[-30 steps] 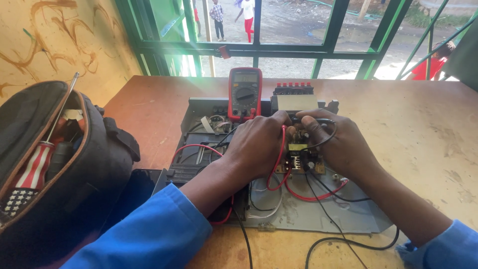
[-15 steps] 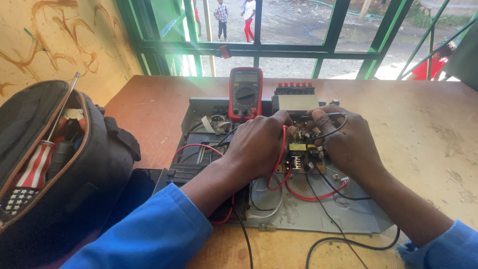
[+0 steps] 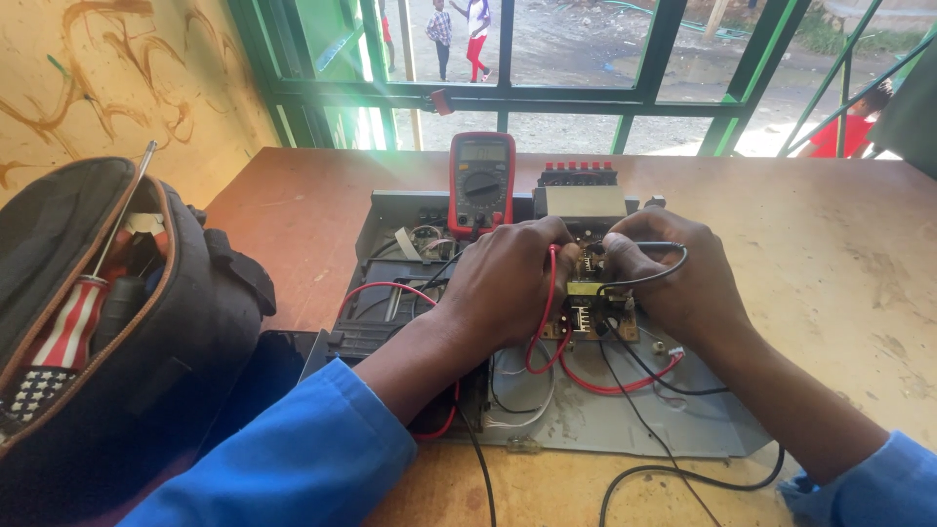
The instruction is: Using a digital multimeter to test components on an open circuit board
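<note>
1. My left hand (image 3: 508, 283) rests over the circuit board (image 3: 590, 303), fingers curled together and pinching the red probe (image 3: 552, 256), whose red lead (image 3: 547, 332) loops down below my palm.
2. My right hand (image 3: 673, 278) sits just beside it on the other side of the board, fingers closed around the black probe (image 3: 652, 247); its black lead (image 3: 673, 390) runs across the grey chassis (image 3: 625, 420) toward me.
3. Both probe tips point down at the board between my two hands; I cannot tell which exact spots they touch.
4. The board lies in the open chassis in the middle of the wooden table (image 3: 839, 254), with white and red wires around it.
5. The red multimeter (image 3: 481, 185) stands just behind my left hand, leaning upright at the far edge of the chassis, its dial facing me.
6. A grey block with a row of red terminals (image 3: 578, 195) sits beside the meter, behind the board.
7. To my left is an open dark tool bag (image 3: 146, 342), with a screwdriver (image 3: 93, 283) whose handle is striped red and white sticking out.
8. Beyond the table is a green-framed window (image 3: 654, 88).
</note>
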